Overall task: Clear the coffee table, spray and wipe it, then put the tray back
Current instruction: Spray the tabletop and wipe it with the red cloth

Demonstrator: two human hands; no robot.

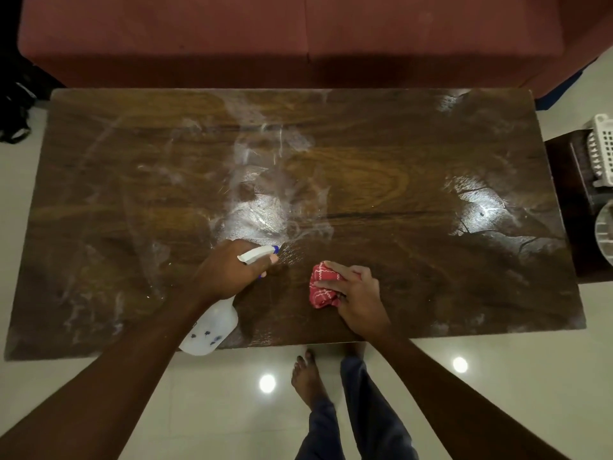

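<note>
We list, at 6 o'clock on the spray-streaked wooden tabletop point(381, 154), the left grip point(232, 273) curled round the spray bottle point(212, 327) with its nozzle aimed toward 12 for misting, and the right grip point(355, 293) clutching the bunched red cloth point(323, 288) down, apparently ready to wipe; maroon sofa point(298, 34) at 12, white basket point(602, 147) on a side stand point(570, 194) at 3, glossy tiled floor point(215, 393).

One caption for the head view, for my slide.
Left hand holds a spray bottle, right hand grips a red cloth on the streaked coffee table.
</note>
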